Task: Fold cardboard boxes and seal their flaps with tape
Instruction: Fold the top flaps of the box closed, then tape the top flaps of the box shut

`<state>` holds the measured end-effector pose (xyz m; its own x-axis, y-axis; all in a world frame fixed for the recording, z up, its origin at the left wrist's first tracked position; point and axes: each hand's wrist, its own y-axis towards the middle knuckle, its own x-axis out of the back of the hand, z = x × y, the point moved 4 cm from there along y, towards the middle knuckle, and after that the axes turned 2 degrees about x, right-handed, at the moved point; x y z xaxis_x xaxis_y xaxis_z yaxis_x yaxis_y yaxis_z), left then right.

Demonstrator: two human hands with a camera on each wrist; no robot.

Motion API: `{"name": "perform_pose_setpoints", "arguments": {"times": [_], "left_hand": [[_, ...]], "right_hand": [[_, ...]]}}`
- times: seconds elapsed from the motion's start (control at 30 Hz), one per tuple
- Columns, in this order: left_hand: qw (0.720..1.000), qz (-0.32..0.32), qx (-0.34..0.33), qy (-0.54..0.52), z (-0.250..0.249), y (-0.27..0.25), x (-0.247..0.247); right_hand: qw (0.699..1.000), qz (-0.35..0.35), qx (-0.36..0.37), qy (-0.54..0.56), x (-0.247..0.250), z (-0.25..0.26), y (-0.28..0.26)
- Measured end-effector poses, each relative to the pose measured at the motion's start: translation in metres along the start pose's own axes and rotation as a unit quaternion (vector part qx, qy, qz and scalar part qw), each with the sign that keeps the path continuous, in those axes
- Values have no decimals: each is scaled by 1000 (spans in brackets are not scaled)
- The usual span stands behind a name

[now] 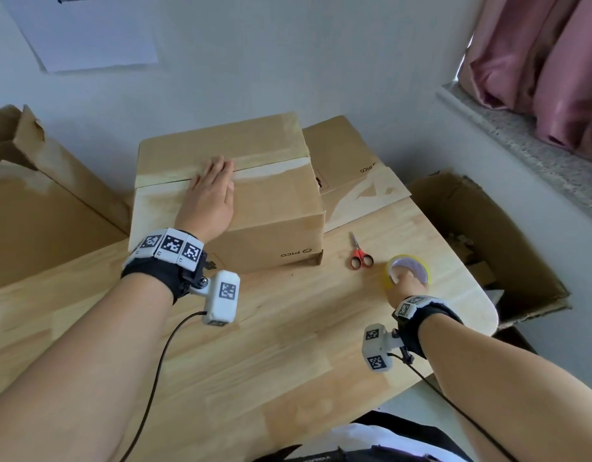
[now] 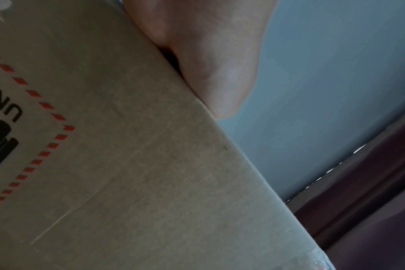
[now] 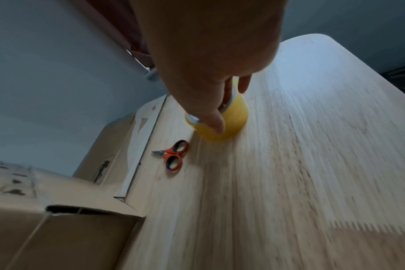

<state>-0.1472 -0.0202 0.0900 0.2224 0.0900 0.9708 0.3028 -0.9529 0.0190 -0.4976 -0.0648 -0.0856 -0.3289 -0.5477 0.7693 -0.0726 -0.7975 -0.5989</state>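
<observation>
L hand (image 1: 210,191) flat, fingers straight, pressing box (image 1: 254,208) top at the flap seam; seam runs left-right. R hand (image 1: 408,285) grips tape roll (image 1: 418,265), fingers in its core, roll lying flat on table (image 1: 288,345) beside scissors (image 1: 360,254).

- Near half of table (image 1: 254,355) bare wood, wide free lane between both forearms.
- Closed box (image 1: 254,201) fills table's far middle, left hand (image 1: 209,195) flat on top; blocks straight reach to wall.
- Scissors (image 1: 360,253) lie just right of box, tape roll (image 1: 408,271) near them with right hand (image 1: 408,288) on it; narrow gap between scissors and tape.
- Flat cardboard (image 1: 351,168) behind box covers far right corner.
- Big open boxes off left edge (image 1: 37,208) and right edge (image 1: 481,241) hem in the sides.
</observation>
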Motion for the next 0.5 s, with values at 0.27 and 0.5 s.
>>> {"name": "perform_pose_setpoints", "arguments": {"times": [0.27, 0.5], "left_hand": [[1000, -4, -3, -4, -1, 5, 0], [1000, -12, -3, -6, -1, 2, 4]], "right_hand": [[983, -85, -7, 164, 23, 1, -8], [838, -235, 133, 473, 144, 104, -32]]}}
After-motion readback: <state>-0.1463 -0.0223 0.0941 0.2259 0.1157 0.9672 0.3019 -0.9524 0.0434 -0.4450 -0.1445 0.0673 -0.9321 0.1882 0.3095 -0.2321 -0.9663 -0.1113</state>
